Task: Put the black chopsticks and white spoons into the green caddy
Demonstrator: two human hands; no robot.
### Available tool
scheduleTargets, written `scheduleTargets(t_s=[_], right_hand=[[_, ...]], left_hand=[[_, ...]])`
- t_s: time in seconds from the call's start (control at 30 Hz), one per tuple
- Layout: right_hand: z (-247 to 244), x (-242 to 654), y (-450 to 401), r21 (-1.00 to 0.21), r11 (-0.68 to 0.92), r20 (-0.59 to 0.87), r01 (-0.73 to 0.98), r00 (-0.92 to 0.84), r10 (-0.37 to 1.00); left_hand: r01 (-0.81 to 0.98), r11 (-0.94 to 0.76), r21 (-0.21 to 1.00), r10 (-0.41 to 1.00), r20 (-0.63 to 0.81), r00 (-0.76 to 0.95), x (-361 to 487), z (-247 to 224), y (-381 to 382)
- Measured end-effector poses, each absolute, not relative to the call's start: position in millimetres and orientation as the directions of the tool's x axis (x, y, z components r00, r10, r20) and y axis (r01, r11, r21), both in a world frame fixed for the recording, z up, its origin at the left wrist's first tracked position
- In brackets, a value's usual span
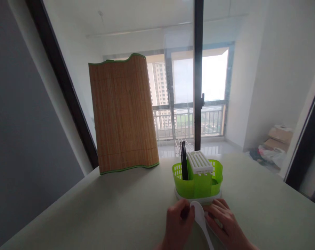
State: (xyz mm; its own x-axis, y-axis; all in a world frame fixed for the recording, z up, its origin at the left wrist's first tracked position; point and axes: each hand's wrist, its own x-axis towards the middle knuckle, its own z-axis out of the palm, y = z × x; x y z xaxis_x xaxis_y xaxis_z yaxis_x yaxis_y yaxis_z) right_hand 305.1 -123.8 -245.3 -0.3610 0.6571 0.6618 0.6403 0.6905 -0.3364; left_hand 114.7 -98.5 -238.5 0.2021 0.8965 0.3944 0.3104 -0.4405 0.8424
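Observation:
A white spoon (199, 215) lies at a slant between my hands near the table's front, its bowl toward the basket and its handle toward me. My left hand (178, 222) is closed, thumb and finger pinching the rim of the bowl. On the other side, my right hand (225, 222) has bent fingers close to the bowl's right edge. A white edge shows under those fingers; what it belongs to is mostly hidden. Just beyond both hands stands a bright green cutlery basket (201, 187) with a white slotted top (199, 162). Black chopsticks (184, 163) stand upright in its left compartment.
A bamboo mat (123, 114) with green edging stands upright, curled, at the back left of the pale table (107, 208). Behind the table is a dark-framed glass door (198, 76). Boxes and bags (273, 149) lie on the floor beyond, at right.

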Motion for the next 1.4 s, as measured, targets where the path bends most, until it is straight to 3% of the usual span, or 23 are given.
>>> scheduleTargets(t_s=[0.17, 0.3, 0.43, 0.67, 1.17, 1.4], right_hand=[[-247, 318, -116, -0.243, 0.666, 0.645, 0.706, -0.395, 0.654], [-250, 325, -111, -0.235, 0.617, 0.591, 0.751, -0.394, 0.704], [-248, 326, -111, -0.237, 0.595, 0.562, 0.768, -0.391, 0.729], [-251, 326, -108, -0.280, 0.579, 0.527, 0.766, -0.381, 0.760], [-256, 328, -108, -0.350, 0.477, 0.385, 0.806, -0.341, 0.858], [-263, 330, -103, -0.395, 0.454, 0.408, 0.798, -0.291, 0.865]], left_hand=[[0.547, -0.584, 0.600, 0.691, 0.721, -0.053, 76, -153, -78], [0.634, -0.617, 0.466, 0.522, 0.845, -0.113, 66, -98, -42], [0.740, -0.561, 0.371, 0.552, 0.834, 0.001, 74, -91, 1], [0.916, -0.352, 0.191, 0.710, 0.692, 0.129, 91, -131, 41], [0.928, -0.359, 0.099, 0.772, 0.590, 0.236, 91, -148, 34], [0.834, -0.469, 0.292, 0.667, 0.736, 0.117, 86, -156, -5]])
